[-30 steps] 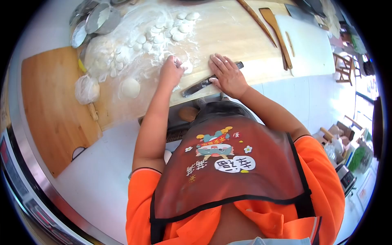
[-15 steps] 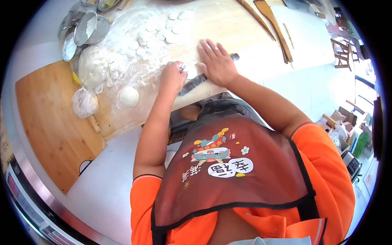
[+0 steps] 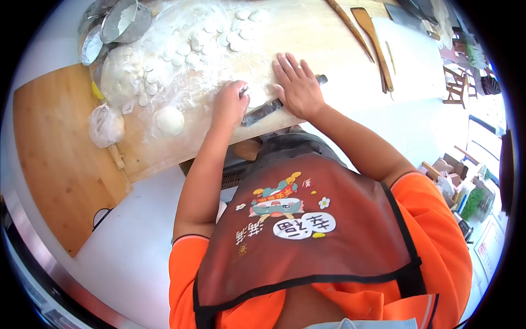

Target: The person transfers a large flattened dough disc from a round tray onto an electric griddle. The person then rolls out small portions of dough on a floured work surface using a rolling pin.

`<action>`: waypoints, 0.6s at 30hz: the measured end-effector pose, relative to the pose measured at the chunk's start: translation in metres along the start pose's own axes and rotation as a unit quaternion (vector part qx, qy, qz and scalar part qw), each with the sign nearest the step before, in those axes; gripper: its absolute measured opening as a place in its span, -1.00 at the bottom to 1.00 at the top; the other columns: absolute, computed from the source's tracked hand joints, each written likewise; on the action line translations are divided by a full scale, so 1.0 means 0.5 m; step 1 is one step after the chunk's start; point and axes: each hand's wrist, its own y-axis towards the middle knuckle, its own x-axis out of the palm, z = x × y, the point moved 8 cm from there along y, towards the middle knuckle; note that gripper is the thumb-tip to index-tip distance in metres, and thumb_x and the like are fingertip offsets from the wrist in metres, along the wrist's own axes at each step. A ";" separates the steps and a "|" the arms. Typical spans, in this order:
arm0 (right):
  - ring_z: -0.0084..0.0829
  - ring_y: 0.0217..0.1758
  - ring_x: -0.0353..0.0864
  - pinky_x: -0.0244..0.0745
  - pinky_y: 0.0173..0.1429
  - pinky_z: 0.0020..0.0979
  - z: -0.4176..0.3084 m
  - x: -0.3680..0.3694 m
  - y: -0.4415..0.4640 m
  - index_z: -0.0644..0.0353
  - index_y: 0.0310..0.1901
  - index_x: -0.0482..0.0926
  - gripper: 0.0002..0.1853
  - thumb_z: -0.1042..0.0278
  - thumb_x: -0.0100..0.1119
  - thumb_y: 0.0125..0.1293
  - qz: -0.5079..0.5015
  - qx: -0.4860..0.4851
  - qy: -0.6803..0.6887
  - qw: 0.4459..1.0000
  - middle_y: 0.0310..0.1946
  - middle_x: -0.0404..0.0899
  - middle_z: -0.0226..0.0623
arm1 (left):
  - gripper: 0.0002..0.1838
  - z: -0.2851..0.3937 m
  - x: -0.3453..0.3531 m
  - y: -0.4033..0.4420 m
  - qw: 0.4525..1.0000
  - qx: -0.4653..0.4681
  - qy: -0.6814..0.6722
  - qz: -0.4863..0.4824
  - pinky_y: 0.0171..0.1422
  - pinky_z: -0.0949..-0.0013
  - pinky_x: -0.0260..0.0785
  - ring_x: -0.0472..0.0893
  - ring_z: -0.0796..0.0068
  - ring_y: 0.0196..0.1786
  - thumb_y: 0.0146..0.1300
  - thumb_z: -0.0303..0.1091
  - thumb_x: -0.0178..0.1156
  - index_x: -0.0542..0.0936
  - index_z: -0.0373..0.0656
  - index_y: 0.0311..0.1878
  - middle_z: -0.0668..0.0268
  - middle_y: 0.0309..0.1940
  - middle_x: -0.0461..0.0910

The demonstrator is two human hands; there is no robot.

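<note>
My left hand [image 3: 229, 104] is closed at the near side of the floured board, its fingertips at the edge of a thin, pale dough wrapper [image 3: 257, 98]. The wrapper lies between my two hands, partly hidden. My right hand [image 3: 298, 90] lies flat with fingers stretched over a dark rolling pin [image 3: 263, 113], which slants beside the wrapper along the near edge. Left of my left hand sits a smooth round dough ball [image 3: 169, 120]. Several small flattened dough pieces [image 3: 237, 43] are scattered in flour beyond my hands.
A large dough mass [image 3: 121, 77] and a plastic-wrapped lump [image 3: 106, 126] lie at the left, below a metal bowl of flour [image 3: 134, 27]. A wooden spatula [image 3: 375, 41] and a long stick [image 3: 350, 27] lie at the far right. Chairs [image 3: 456, 85] stand beyond.
The view has shifted slightly. My right hand has moved back toward me and to the right with the rolling pin under it. My left hand stays by the wrapper.
</note>
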 end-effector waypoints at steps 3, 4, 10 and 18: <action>-0.17 0.70 0.04 -0.06 0.70 0.01 0.003 0.005 0.030 0.18 0.54 0.24 -0.38 0.02 -0.16 0.59 0.031 0.006 0.008 0.999 0.62 0.14 -0.16 | -0.70 -0.024 0.010 -0.035 0.999 0.000 0.006 0.041 0.10 0.08 0.49 0.64 -0.02 -0.03 0.21 -0.37 0.32 0.69 -0.17 0.02 0.04 -0.09 0.65; -0.15 0.69 0.07 -0.05 0.69 0.02 0.005 0.002 0.057 0.20 0.53 0.26 -0.39 0.02 -0.16 0.59 0.053 -0.002 0.025 0.998 0.60 0.17 -0.14 | -0.69 -0.031 0.004 -0.036 0.999 -0.028 -0.007 0.041 0.11 0.09 0.49 0.64 -0.02 -0.03 0.21 -0.35 0.32 0.69 -0.16 0.03 0.05 -0.08 0.66; -0.16 0.70 0.02 -0.09 0.69 0.03 0.010 0.016 0.139 0.23 0.52 0.26 -0.35 -0.05 -0.20 0.59 0.054 -0.011 0.025 0.998 0.60 0.17 -0.14 | -0.70 -0.023 0.003 0.021 1.000 0.007 0.013 -0.018 0.14 0.08 0.49 0.64 -0.01 0.00 0.22 -0.36 0.31 0.69 -0.17 0.03 0.04 -0.06 0.66; -0.08 0.68 0.07 -0.04 0.68 0.02 -0.008 0.006 0.016 0.20 0.53 0.26 -0.38 0.02 -0.16 0.59 0.039 -0.031 0.008 0.999 0.60 0.16 -0.07 | -0.67 -0.013 0.010 -0.047 0.997 -0.043 0.024 0.055 0.15 0.03 0.48 0.61 -0.06 0.03 0.18 -0.39 0.34 0.63 -0.18 0.03 0.01 -0.11 0.64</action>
